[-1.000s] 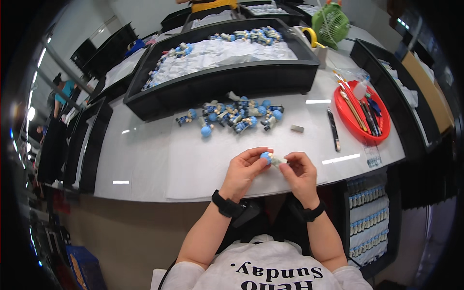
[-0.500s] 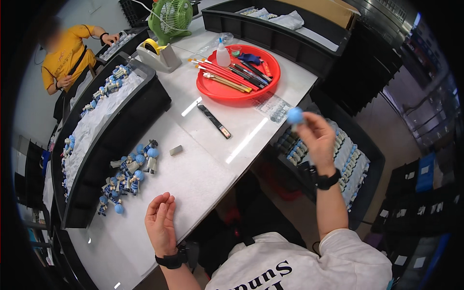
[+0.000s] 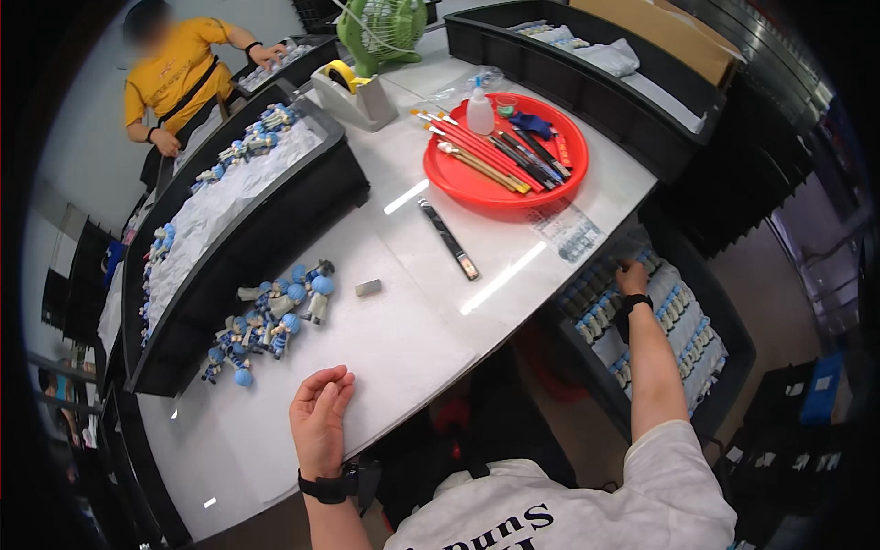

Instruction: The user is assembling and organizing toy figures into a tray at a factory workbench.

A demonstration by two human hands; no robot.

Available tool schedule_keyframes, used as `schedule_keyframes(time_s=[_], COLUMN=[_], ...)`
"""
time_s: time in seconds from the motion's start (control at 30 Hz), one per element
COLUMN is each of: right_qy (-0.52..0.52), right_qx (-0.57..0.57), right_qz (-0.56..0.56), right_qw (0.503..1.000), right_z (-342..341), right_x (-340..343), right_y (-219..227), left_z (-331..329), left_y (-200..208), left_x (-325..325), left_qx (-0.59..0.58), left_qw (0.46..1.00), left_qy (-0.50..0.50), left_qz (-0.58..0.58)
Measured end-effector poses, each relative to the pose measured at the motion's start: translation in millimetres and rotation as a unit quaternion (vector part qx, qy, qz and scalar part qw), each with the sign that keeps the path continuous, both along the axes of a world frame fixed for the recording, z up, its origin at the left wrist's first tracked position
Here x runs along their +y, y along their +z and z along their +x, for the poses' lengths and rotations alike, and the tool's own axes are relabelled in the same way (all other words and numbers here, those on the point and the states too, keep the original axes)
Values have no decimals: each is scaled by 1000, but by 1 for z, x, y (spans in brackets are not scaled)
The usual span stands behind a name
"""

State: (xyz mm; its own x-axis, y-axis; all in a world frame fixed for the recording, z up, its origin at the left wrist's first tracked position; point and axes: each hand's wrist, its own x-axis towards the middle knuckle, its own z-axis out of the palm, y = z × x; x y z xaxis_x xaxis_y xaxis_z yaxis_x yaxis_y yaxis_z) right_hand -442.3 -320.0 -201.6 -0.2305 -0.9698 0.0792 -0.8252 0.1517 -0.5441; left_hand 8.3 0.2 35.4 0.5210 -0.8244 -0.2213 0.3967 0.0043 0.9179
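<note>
My right hand (image 3: 632, 277) reaches down into a black bin (image 3: 738, 374) at the right, among rows of small blue-headed figurines (image 3: 676, 310) lying on white sheets. Its fingers are curled inward, and whatever they hold is hidden. Palm up at the table's front edge, my left hand (image 3: 321, 414) is loosely open, with slightly bent fingers and nothing in it. Beyond that hand a pile of blue-headed figurines (image 3: 275, 316) lies on the white table (image 3: 403, 335). A small grey block (image 3: 368, 288) sits beside the pile.
A red tray (image 3: 440, 183) holds brushes, pens and a squeeze bottle (image 3: 479, 112). Near it lie a black slim tool (image 3: 449, 240) and a tape dispenser (image 3: 371, 105). Black bins (image 3: 302, 197) flank the table, a green fan (image 3: 380, 37) stands behind, and a person in yellow (image 3: 183, 73) works far left.
My right hand has gone from above the table's right edge, where it held a blue-headed figurine, down into the right bin. The view has shifted; my left hand stays near the front edge.
</note>
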Motion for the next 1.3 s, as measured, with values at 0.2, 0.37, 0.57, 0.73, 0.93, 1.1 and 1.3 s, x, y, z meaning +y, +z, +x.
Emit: schedule_keyframes(time_s=[0.2,0.37,0.57,0.73,0.93,1.1,1.3], right_qy=[98,36,-56,119,443,521,529], right_qx=[-3,44,-425,-587,-546,-497,-462], right_qz=[11,-78,-316,-200,32,90,122], right_qw=[995,995,846,776,711,688,701], right_z=[-47,-78,73,188,290,331,332], right_x=[-22,-37,74,163,244,256,248], right_y=[-50,-48,138,224,228,218,218], left_z=[2,-2,-3,55,169,199,162], left_y=[-7,-16,56,97,62,27,43], left_x=[-7,-6,17,10,0,14,38], left_qx=[-13,-62,-362,-544,-680,-680,-612], left_qw=[999,994,915,835,667,643,717], left_qy=[-31,-90,-177,-82,18,-11,60], left_qz=[5,-30,12,-29,305,352,328])
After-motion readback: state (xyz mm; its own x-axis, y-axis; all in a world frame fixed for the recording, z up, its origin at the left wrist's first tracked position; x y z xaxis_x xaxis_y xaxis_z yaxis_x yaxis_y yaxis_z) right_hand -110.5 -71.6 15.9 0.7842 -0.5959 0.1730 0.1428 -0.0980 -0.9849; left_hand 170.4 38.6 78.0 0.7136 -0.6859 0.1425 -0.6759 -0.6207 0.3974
